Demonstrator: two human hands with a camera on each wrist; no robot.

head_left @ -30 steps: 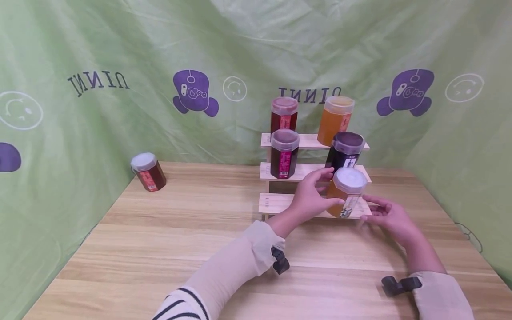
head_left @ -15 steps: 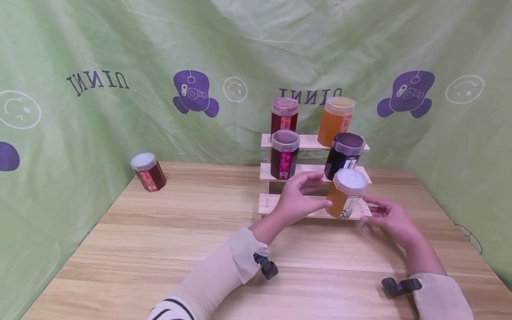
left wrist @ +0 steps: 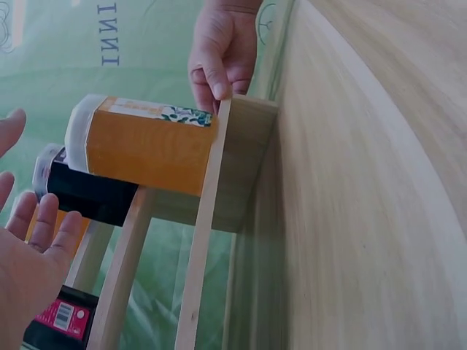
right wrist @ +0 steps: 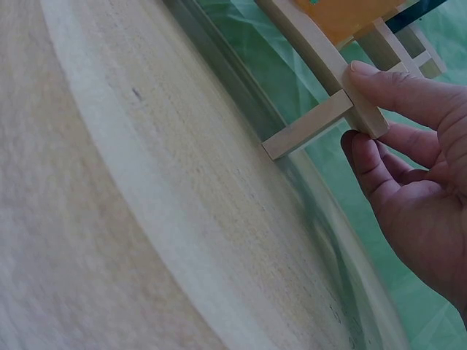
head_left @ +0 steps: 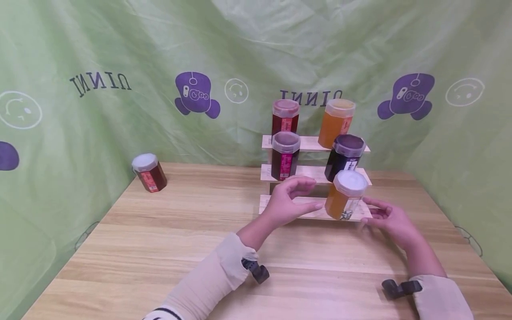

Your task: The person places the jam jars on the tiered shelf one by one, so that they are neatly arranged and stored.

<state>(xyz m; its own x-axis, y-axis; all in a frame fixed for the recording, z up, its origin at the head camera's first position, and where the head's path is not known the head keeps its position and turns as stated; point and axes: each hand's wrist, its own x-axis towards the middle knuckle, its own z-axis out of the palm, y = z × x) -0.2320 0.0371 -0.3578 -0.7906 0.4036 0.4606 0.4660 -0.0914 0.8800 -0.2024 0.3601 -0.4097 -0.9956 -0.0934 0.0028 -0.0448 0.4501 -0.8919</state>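
Note:
A jar of amber contents with a white lid (head_left: 347, 195) stands at the right end of the bottom tier of a three-tier wooden display rack (head_left: 309, 143). My left hand (head_left: 283, 203) is just left of this jar, fingers apart and holding nothing; the left wrist view has a gap between it and the jar. At the rack's right end my right hand (head_left: 395, 226) grips the bottom board's corner. In the right wrist view its thumb (right wrist: 394, 91) presses the board (right wrist: 321, 55) while the fingers curl at the other side.
The middle tier bears a dark jar with a pink label (head_left: 285, 158) and a black jar (head_left: 345, 155). Above them are a red jar (head_left: 286, 118) and an orange jar (head_left: 336, 124). A dark red jar (head_left: 150, 173) sits alone at the table's far left. Green printed cloth (head_left: 240, 44) hangs behind.
My left hand has let go of the amber jar and drawn back to the left. The jar stays on the bottom tier, and my right hand keeps its place at the rack's corner.

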